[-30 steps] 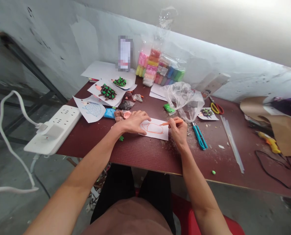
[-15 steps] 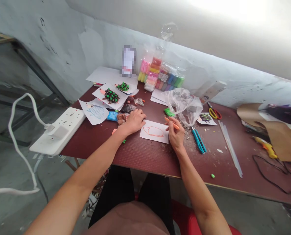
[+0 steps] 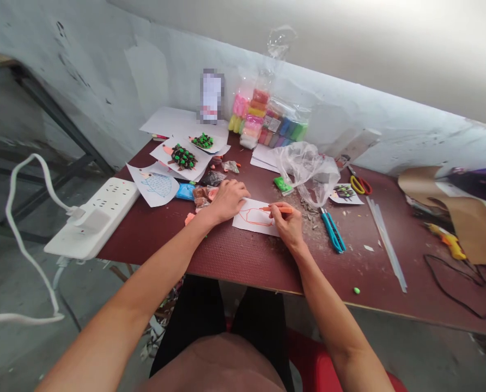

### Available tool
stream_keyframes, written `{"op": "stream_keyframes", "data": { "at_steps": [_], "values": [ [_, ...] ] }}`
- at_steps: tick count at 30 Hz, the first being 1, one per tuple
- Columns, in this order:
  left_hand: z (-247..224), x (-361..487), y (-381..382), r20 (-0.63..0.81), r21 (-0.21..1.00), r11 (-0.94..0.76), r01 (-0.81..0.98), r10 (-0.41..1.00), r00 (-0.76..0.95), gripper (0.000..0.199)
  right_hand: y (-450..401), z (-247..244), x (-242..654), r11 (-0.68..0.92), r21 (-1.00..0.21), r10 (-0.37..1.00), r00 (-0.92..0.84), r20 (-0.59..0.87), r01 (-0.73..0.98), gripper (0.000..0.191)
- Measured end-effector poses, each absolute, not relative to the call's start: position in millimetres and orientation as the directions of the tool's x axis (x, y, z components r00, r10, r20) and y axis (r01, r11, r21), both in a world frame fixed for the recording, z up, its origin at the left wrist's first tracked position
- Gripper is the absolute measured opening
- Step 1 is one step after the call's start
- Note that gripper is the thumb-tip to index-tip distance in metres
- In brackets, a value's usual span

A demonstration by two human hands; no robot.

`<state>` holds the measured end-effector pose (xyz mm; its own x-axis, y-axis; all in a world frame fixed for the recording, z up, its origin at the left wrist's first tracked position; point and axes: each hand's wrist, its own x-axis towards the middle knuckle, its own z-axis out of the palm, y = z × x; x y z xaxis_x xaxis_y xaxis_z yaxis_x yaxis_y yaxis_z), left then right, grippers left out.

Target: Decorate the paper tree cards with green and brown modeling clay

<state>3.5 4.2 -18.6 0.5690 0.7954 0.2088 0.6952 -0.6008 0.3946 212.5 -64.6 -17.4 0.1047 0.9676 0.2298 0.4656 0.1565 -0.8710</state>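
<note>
The orange marker is gripped in the right hand; the paper sheet is correctly pinned flat beneath the open left hand.

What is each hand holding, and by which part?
The right hand grips an orange pen around its barrel; the left hand holds nothing, resting at the paper's edge.

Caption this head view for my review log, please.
Right hand draws with an orange pen on white paper, left hand at its edge.
</note>
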Motion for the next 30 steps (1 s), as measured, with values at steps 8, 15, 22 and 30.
{"op": "stream_keyframes", "data": {
  "at_steps": [8, 15, 22, 30],
  "values": [
    [-25, 7, 6, 0.172, 0.391, -0.599, 0.699, 0.793, 0.584, 0.029, -64, -19, 212, 0.147, -0.870, 0.973, 0.090, 0.213, 0.471, 0.037],
    [-26, 7, 7, 0.173, 0.386, -0.602, 0.699, 0.792, 0.586, 0.028, -63, -21, 213, 0.178, -0.860, 0.970, 0.063, 0.236, 0.478, 0.033],
    [-28, 8, 7, 0.201, 0.375, -0.602, 0.705, 0.795, 0.573, 0.026, -61, -21, 212, 0.173, -0.863, 0.967, 0.087, 0.241, 0.475, 0.033],
    [-30, 8, 7, 0.212, 0.365, -0.605, 0.707, 0.794, 0.570, 0.026, -62, -19, 215, 0.155, -0.861, 0.965, 0.111, 0.236, 0.485, 0.032]
  ]
}}
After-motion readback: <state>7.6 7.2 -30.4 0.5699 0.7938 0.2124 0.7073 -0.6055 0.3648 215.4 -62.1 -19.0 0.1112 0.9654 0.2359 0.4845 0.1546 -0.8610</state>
